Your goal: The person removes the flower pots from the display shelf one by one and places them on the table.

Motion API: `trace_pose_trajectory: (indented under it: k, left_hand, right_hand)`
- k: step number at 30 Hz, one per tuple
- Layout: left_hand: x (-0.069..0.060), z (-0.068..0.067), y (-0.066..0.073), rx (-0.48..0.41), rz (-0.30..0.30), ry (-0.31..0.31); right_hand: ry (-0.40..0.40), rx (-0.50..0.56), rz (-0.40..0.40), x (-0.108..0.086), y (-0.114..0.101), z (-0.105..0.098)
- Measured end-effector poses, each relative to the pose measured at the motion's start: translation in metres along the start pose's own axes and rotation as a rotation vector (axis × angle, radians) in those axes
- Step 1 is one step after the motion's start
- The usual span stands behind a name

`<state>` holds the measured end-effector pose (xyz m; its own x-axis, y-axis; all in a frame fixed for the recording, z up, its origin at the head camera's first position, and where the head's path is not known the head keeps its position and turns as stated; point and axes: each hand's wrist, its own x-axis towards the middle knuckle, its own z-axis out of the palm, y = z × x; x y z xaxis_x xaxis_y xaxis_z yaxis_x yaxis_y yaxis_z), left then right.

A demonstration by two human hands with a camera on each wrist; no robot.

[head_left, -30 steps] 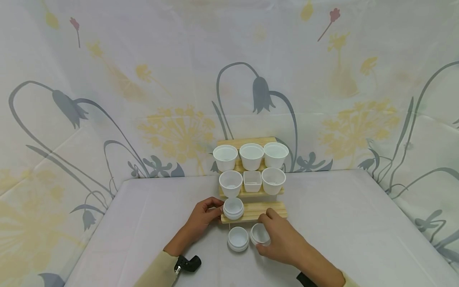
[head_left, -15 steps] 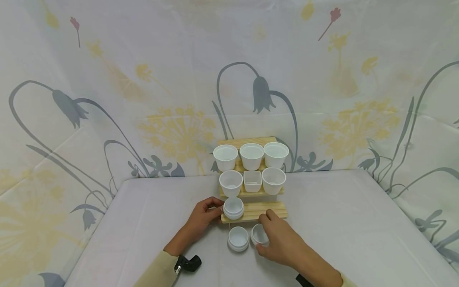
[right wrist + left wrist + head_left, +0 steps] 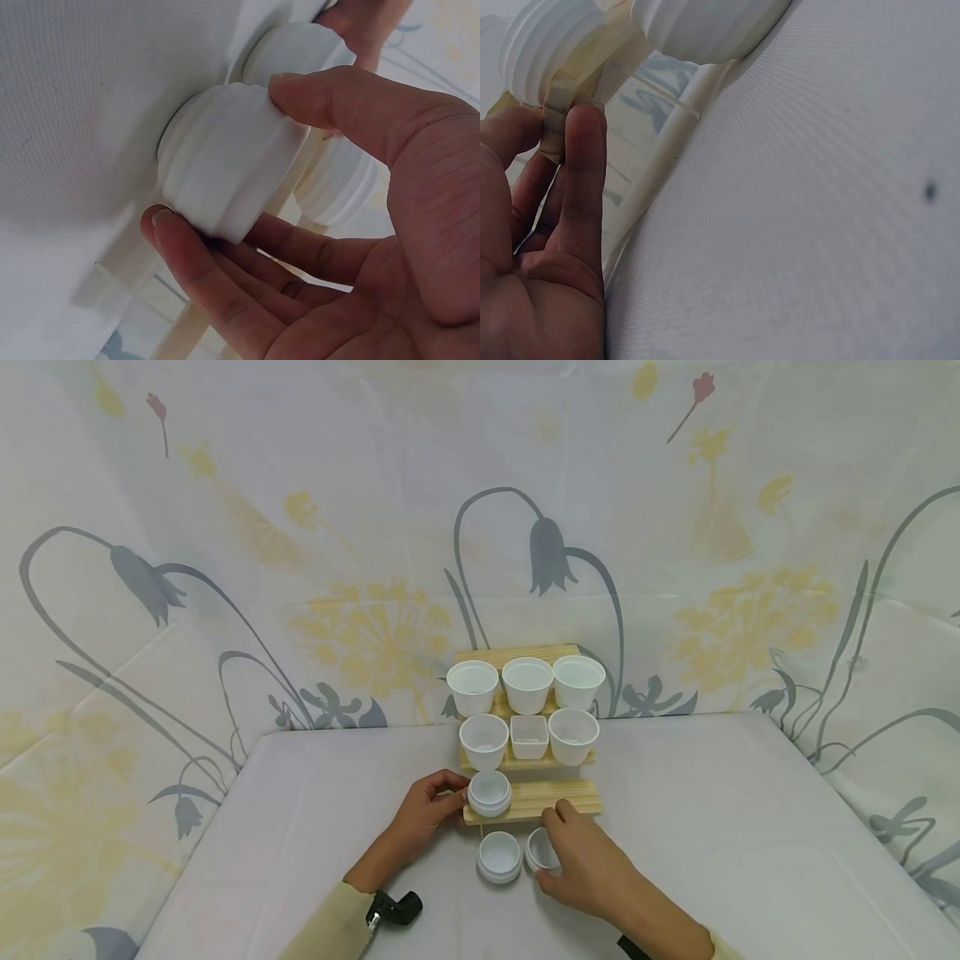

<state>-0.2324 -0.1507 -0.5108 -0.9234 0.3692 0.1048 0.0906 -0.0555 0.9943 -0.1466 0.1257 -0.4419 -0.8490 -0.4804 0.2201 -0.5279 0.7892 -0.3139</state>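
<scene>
A wooden tiered stand (image 3: 555,800) holds several white plastic pots. At the left end of its lowest board, my left hand (image 3: 429,810) pinches the wood between thumb and fingers, as the left wrist view shows with the board end (image 3: 553,124). A ribbed white pot (image 3: 490,793) sits on that board beside these fingers. In front of the stand, my right hand (image 3: 588,864) grips a second ribbed pot (image 3: 225,154) by its sides; part of it is hidden from the head view. Another such pot (image 3: 498,857) stands on the table just left of it.
On the upper tiers are round tapered cups (image 3: 527,685) and a small square cup (image 3: 529,737). The white-covered table (image 3: 720,827) extends to both sides. A flower-printed curtain (image 3: 375,527) hangs close behind the stand.
</scene>
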Motion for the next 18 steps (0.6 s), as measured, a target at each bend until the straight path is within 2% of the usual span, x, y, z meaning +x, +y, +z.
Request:
trace_pose_trajectory:
  k: [18]
  left_hand:
    - [0.0005, -0.0009, -0.0006, 0.018, -0.002, 0.0]
  right_hand:
    - [0.002, -0.022, -0.008, -0.0026, -0.0003, -0.0039]
